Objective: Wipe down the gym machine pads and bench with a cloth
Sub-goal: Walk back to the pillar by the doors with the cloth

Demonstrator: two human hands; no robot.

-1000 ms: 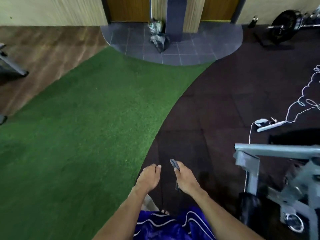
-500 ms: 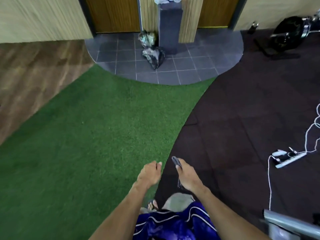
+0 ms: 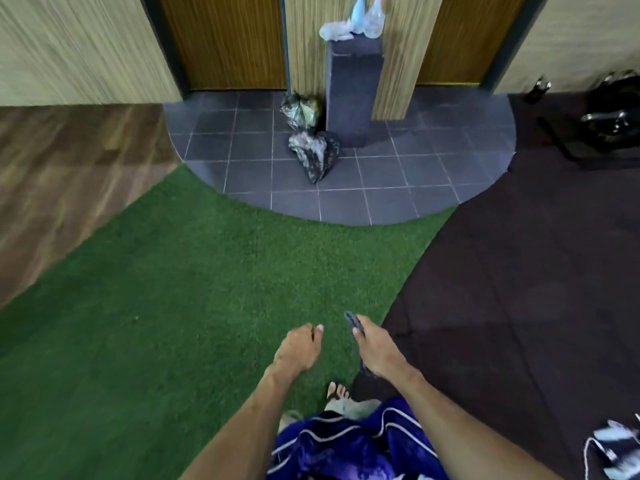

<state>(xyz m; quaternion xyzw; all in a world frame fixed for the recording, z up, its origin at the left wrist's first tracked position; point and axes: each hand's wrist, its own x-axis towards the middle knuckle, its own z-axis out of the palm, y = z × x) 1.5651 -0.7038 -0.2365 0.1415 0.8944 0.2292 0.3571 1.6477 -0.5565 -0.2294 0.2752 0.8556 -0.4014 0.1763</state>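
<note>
My right hand [image 3: 375, 351] grips a small dark grey cloth [image 3: 354, 322]; a bit of it sticks out past the fingers and another bit hangs below the palm. My left hand [image 3: 298, 349] is just left of it, fingers loosely curled, holding nothing. Both hands are held low in front of me over the edge where the green turf [image 3: 194, 289] meets the dark rubber floor [image 3: 526, 271]. No gym machine pad or bench shows in this view.
A dark pedestal [image 3: 353, 95] stands ahead on grey tiles [image 3: 398, 174], with spray bottles [image 3: 367, 19] and a pale rag [image 3: 334, 31] on top. Two tied bags [image 3: 311, 147] lie at its foot. A power strip [image 3: 613, 441] lies at bottom right; weights [image 3: 613, 112] at far right.
I have walked forward toward the pedestal, which now looks nearer and larger. The grey machine frame has left the view at the right. Both hands keep the same pose, the cloth still held.
</note>
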